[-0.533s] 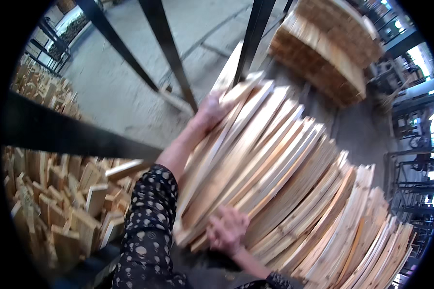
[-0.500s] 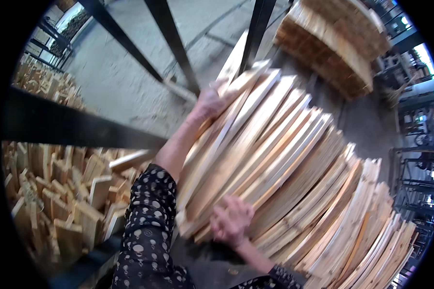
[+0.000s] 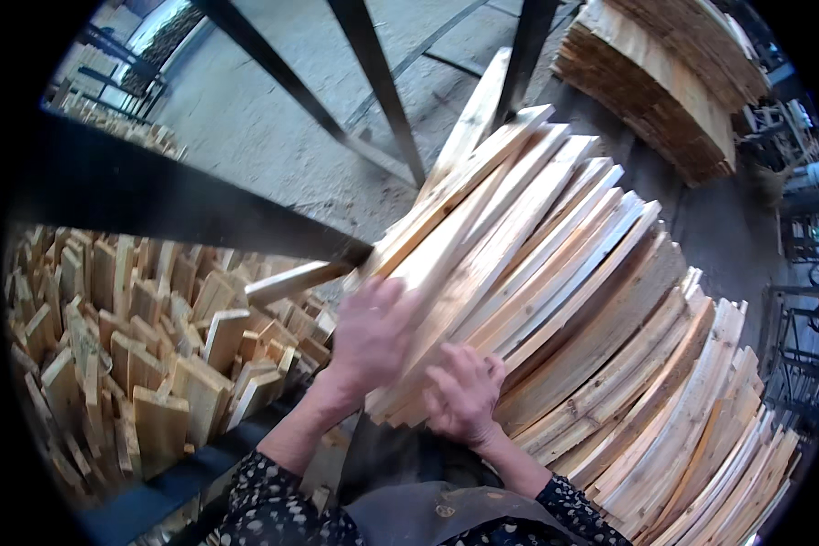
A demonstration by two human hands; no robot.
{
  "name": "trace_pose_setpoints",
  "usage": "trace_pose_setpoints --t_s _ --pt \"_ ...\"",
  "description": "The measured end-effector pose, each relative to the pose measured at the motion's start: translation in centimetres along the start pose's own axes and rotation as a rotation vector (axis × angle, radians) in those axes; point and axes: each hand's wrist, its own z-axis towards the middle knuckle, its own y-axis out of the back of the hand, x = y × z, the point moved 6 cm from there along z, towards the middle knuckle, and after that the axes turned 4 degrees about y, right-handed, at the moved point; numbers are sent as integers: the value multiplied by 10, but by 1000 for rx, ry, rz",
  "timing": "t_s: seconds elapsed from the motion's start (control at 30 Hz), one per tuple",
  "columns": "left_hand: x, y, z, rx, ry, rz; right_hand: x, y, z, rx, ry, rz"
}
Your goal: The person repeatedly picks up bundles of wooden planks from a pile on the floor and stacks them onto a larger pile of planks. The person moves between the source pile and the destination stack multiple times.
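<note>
A long row of rough wooden boards (image 3: 601, 355) lies side by side, running from centre to lower right. My left hand (image 3: 373, 332) is at the near end of the leftmost board (image 3: 446, 241); motion smears its fingers, so its hold is unclear. My right hand (image 3: 464, 391) is just right of it, fingers curled against the near ends of the boards. Whatever lies inside those fingers is hidden. At the far left end, one board (image 3: 469, 123) sticks out beyond the others, beside a dark metal upright.
Dark metal bars (image 3: 200, 196) of a frame cross the left and top. Below them, many short wood pieces (image 3: 164, 364) stand on end at the left. A large stack of planks (image 3: 655, 91) sits at the far right on the concrete floor (image 3: 255, 100).
My left hand has come back from the far end of the boards to their near end. My right hand stays near the near ends. The view has shifted slightly.
</note>
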Motion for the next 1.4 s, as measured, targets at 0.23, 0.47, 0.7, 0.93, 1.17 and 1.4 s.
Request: trace_pose_setpoints --t_s 0.23,0.47,0.7,0.93,1.17,1.4 --pt "101 -57 -27 -320 -15 -222 -4 5 -15 21 57 -74" --pt "121 -79 -18 -284 307 -652 -11 17 1 140 -15 -39" --pt "179 -99 -57 -680 875 -979 -64 42 113 400 103 120" --pt "141 -87 -47 -543 1001 -1519 -216 70 247 -121 -160 -283" --pt "137 -73 2 -514 1021 -1583 -339 30 311 10 -536 367" --pt "134 -70 19 -518 1058 -1632 -318 38 316 371 -442 167"
